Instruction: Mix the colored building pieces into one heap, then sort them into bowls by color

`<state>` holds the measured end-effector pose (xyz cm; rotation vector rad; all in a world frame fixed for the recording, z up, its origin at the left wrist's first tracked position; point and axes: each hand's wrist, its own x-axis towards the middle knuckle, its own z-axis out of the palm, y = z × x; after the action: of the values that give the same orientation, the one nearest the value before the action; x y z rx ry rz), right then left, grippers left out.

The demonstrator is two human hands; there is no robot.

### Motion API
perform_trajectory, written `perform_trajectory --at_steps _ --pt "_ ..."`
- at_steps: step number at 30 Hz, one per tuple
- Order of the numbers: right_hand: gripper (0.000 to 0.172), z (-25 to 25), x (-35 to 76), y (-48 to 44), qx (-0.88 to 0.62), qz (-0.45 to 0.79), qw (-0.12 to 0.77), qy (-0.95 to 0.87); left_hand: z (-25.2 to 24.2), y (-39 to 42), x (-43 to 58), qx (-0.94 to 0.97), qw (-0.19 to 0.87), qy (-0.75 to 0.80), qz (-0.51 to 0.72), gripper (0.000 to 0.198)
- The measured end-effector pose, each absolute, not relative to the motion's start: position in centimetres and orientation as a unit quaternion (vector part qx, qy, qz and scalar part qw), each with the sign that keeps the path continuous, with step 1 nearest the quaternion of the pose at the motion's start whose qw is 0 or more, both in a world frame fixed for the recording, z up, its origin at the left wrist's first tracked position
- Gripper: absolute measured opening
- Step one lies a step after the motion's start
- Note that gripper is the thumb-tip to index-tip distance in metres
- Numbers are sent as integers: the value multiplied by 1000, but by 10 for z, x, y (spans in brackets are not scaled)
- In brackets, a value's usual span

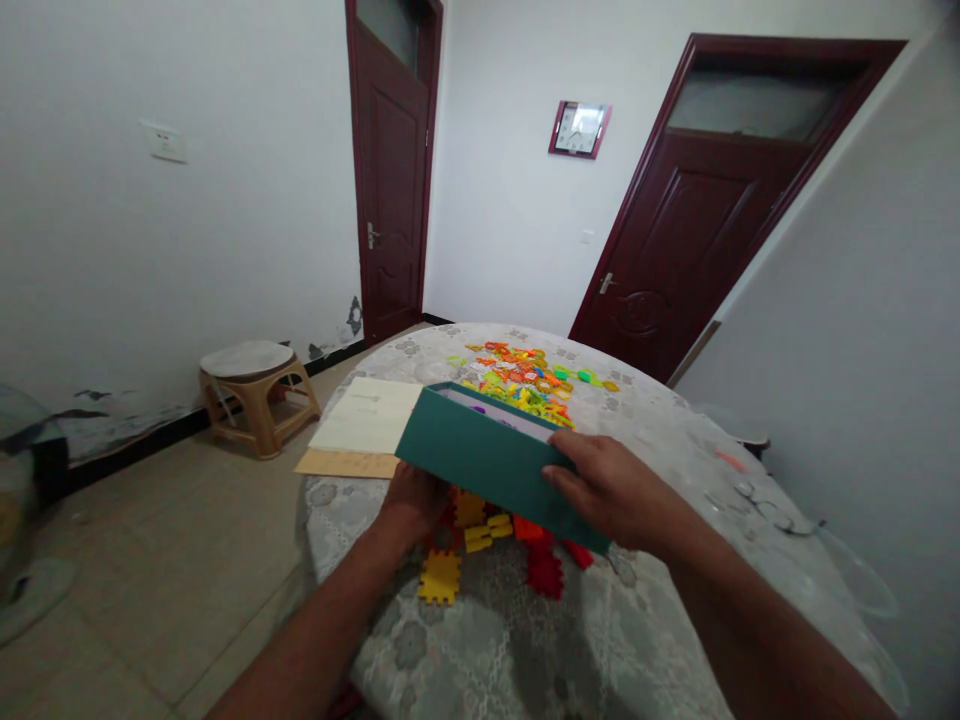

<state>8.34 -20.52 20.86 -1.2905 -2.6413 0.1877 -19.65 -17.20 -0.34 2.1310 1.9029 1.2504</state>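
A dark green open box [487, 455] is tilted above the table. My right hand [592, 480] grips its right end, with the thumb on the near side and fingers over the rim. Purple pieces [491, 415] show inside against the pale lining. My left hand [416, 500] is under the box's left end, beside the puzzle-edged plastic pieces; its fingers are hidden, so I cannot tell whether it holds anything. Below the box lie a yellow notched square piece [439, 577], a smaller yellow piece [487, 533] and a red notched piece [545, 572].
Several colourful plastic pieces [517, 365] are spread beyond the box on the round table with a patterned cloth [637, 620]. A cream sheet or flat lid [364, 415] and brown card [345, 463] lie at the left edge. Eyeglasses [780, 520] rest right. A stool [259, 395] stands left.
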Motion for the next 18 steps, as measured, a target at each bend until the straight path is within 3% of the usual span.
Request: perform_trajectory --at_steps 11,18 --pt "28 213 61 -140 -486 298 154 -807 -1 -184 -204 609 73 642 460 50" --pt "20 199 75 -82 -577 453 210 -647 -9 -181 -195 637 56 640 426 48"
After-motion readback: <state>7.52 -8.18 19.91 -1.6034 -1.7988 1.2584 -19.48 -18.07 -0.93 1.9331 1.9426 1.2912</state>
